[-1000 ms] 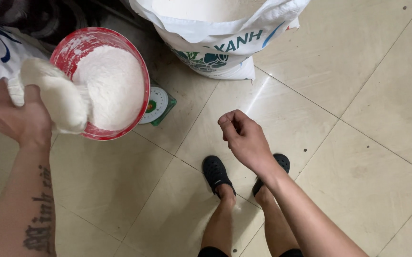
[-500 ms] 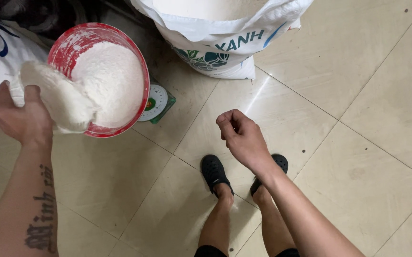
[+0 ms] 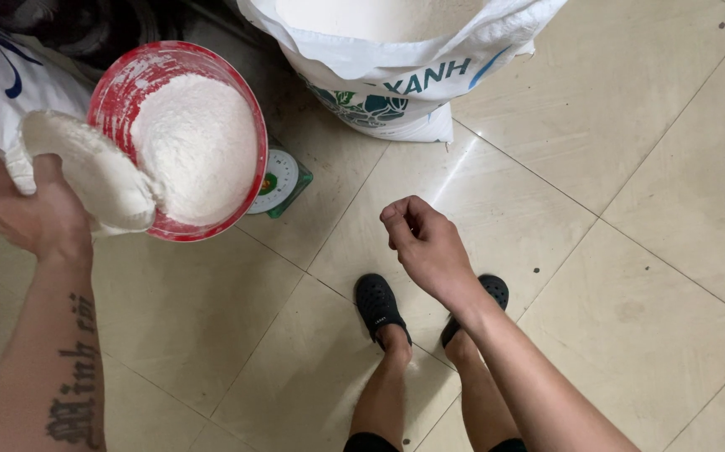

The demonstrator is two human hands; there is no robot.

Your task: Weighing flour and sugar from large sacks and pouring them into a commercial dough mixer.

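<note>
My left hand (image 3: 34, 213) grips a white scoop-like container (image 3: 90, 172) dusted with flour, tilted so its mouth rests over the rim of a red bowl (image 3: 132, 79). The bowl is heaped with white flour (image 3: 195, 142) and stands on a small green kitchen scale (image 3: 280, 180) on the floor. My right hand (image 3: 425, 243) hangs loosely curled in the air above the tiles, right of the bowl, holding nothing. My two feet in black shoes (image 3: 379, 305) stand just below it.
A large open white sack of flour (image 3: 396, 59) stands at the top centre. Another white sack (image 3: 2, 92) lies at the left edge behind the bowl. Dark objects sit at the top left. Beige floor tiles (image 3: 630, 209) spread to the right.
The scoop has stayed tipped against the bowl, with my left hand shifting only slightly. My right hand has barely moved.
</note>
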